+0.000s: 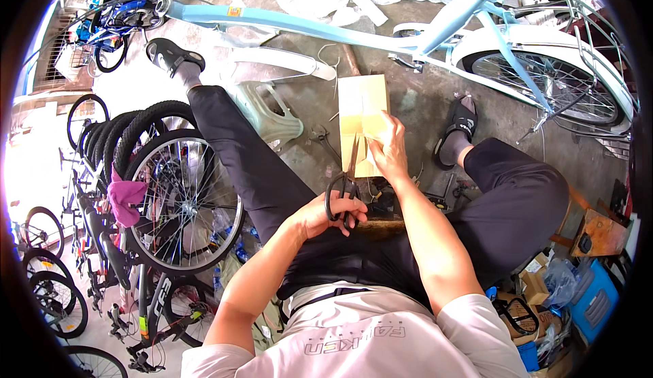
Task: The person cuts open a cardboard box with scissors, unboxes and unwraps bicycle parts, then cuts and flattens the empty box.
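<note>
My left hand (318,216) is closed around the handles of a pair of black-handled scissors (353,157), which point away from me. The blades lie over the near part of a tan piece of cardboard (362,97), which has a crease across it. At the cardboard's right edge, my right hand (390,150) grips it between thumb and fingers. The piece is held up between my knees, above the floor. Whether the blades bite into the cardboard or only lie against it, I cannot tell.
A light blue bicycle frame (292,25) with a white-fendered rear wheel (551,82) lies across the far side. Left of my leg stand several wheels (187,204) and a pink cloth (126,200). A pale plastic stool (262,112) lies beyond. Tools and a blue box (594,300) are at right.
</note>
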